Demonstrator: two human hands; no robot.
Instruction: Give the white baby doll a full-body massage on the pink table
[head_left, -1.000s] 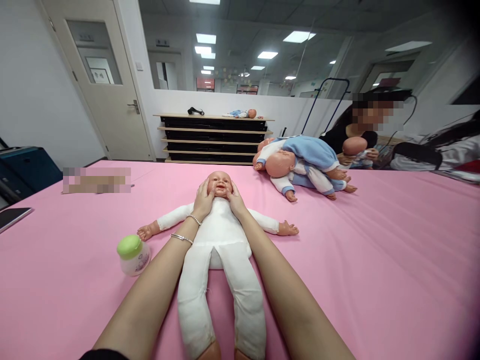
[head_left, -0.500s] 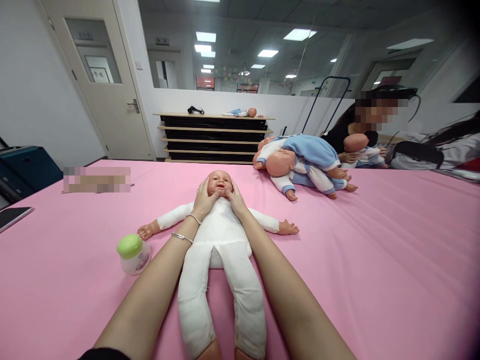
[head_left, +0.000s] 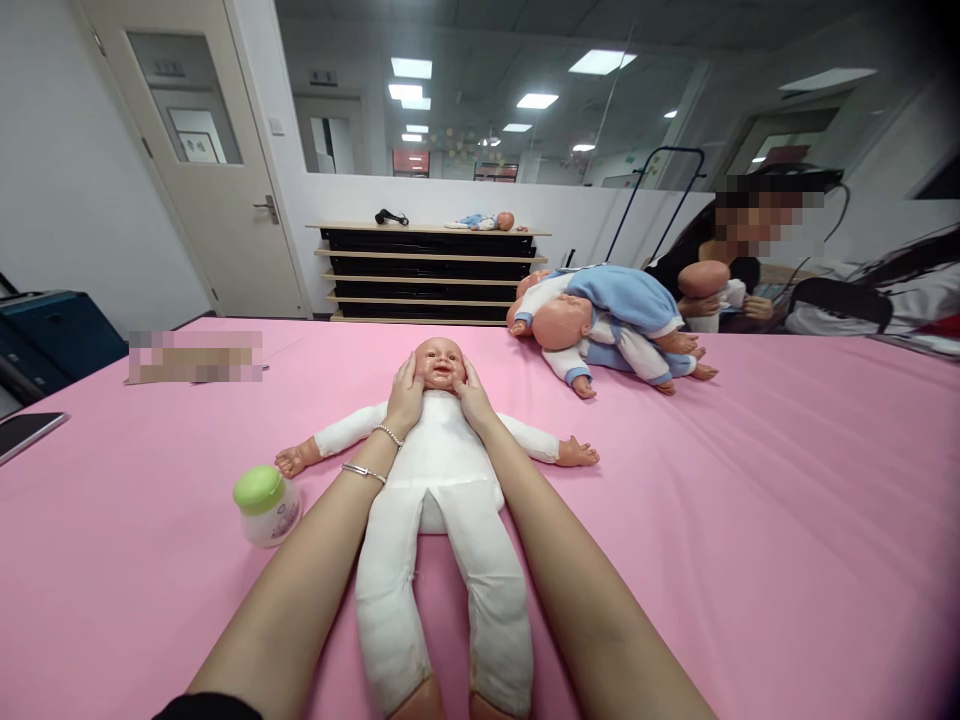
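A baby doll [head_left: 450,455] with a white cloth body lies face up on the pink-covered table, arms stretched out to both sides and feet toward me. My left hand [head_left: 407,396] cups the left side of its head, fingers along the cheek and ear. On the other side my right hand [head_left: 474,395] holds the head in the same way, its thumb near the corner of the mouth. Beside my left forearm stands a white jar with a green lid [head_left: 264,505], close to the doll's hand.
Several dolls in blue and white clothes [head_left: 615,320] lie piled at the back right. Behind them a person [head_left: 739,265] handles another doll [head_left: 703,280]. A phone [head_left: 30,432] rests at the table's left edge. A shelf unit [head_left: 427,270] stands beyond the pink sheet [head_left: 750,520].
My thumbs have moved from the doll's chin outward and apart, toward its cheeks. The fingers stay along the sides of the head. The person's doll at right has shifted slightly.
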